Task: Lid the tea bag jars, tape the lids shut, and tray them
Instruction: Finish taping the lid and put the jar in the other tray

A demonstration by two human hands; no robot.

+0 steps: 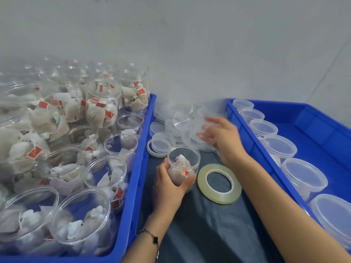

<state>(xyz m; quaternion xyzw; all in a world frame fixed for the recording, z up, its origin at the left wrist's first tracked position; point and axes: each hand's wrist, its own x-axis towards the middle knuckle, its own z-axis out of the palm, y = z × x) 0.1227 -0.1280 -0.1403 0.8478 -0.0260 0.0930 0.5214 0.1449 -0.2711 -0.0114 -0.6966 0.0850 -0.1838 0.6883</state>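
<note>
Nearest, on the dark cloth (pixel 209 234) between two blue trays, the left hand (pixel 167 186) wraps its fingers and thumb around an open clear jar (pixel 183 164) of tea bags, with a roll of clear tape (pixel 219 184) lying flat just to its right. Beyond the jar, the right hand (pixel 222 135) pinches a clear lid (pixel 195 133), blurred, over the pile of loose lids (pixel 171 118). The left tray (pixel 140 168) is packed with open filled jars, and the right tray (pixel 322 130) holds a row of lidded jars (pixel 303 175).
</note>
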